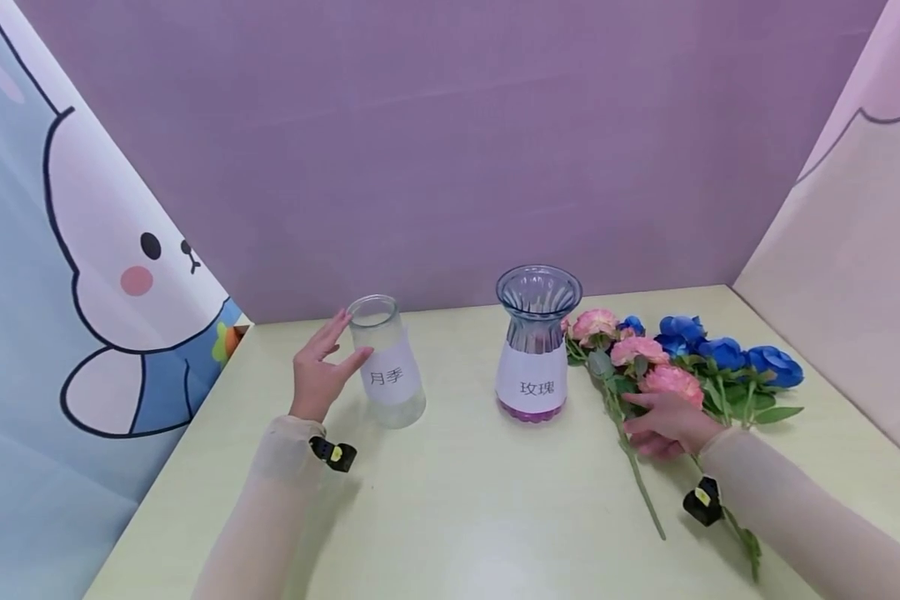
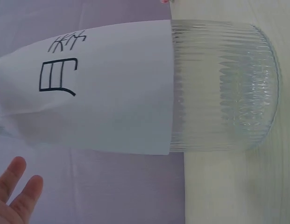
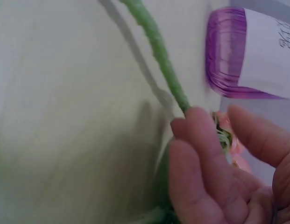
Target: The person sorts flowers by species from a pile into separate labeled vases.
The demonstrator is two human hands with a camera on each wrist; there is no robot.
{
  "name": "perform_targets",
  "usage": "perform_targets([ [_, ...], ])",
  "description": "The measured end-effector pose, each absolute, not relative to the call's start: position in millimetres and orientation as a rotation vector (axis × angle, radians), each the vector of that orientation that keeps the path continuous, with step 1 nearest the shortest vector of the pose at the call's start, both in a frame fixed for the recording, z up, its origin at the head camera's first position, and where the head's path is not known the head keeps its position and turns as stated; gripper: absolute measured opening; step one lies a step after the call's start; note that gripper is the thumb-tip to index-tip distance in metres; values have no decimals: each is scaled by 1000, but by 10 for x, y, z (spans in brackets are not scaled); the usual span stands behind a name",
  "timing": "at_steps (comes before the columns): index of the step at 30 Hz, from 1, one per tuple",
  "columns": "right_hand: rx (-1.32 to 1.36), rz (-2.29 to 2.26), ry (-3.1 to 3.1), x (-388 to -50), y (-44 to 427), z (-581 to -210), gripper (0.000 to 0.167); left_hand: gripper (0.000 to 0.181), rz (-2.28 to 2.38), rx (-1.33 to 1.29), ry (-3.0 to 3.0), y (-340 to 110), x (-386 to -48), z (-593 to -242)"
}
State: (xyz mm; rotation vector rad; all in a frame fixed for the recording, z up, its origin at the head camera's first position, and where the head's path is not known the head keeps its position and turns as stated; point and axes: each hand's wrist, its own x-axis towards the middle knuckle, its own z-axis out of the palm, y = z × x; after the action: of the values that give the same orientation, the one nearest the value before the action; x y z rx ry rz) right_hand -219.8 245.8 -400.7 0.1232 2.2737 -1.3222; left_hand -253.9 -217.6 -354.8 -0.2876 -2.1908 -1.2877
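My left hand (image 1: 322, 371) is beside a clear glass vase (image 1: 396, 412) with a white paper label, its thumb and fingers spread around the vase's left side near the rim. In the left wrist view, two fingertips (image 2: 28, 193) show apart from the label (image 2: 121, 93). My right hand (image 1: 671, 425) is at the pink flowers (image 1: 671, 383), next to a green stem (image 1: 637, 475). In the right wrist view, the stem (image 3: 161, 53) runs behind bent fingers (image 3: 205, 140), and the thumb stands apart from them. Whether the fingers touch the stem, I cannot tell.
Between the hands stands a flared, bluish-purple glass vase (image 1: 537, 333) with a white label (image 1: 521, 379). Blue flowers (image 1: 723, 354) with green leaves lie right of the pink ones. A purple backdrop (image 1: 450, 150) rises behind the pale table (image 1: 457, 517).
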Motion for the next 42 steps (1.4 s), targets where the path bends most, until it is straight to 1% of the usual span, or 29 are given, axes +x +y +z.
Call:
perform_targets([
  [6,160,-1264,2314,-2215,2402,-4081,71,57,-1271,-305,-2162,-2136,-2547,-3546],
  [12,182,-1226,2339,-2265,2350,-4136,74,54,-1295,-300,-2155,-2077,-2572,-3562],
  [19,223,-1220,2355,-2275,2291,-4181,78,61,-1366,-301,-2132,-2014,-2588,-3611],
  [24,218,-1335,2322,-2274,2237,-4174,75,61,-1409,-269,-2122,-2014,-2597,-3630],
  [34,256,-1731,2087,-2194,2133,-4224,74,58,-1399,-269,-2124,-2007,-2581,-3664],
  [42,265,-1854,2010,-2156,1969,-4179,74,54,-1413,-271,-2106,-2018,-2588,-3693],
])
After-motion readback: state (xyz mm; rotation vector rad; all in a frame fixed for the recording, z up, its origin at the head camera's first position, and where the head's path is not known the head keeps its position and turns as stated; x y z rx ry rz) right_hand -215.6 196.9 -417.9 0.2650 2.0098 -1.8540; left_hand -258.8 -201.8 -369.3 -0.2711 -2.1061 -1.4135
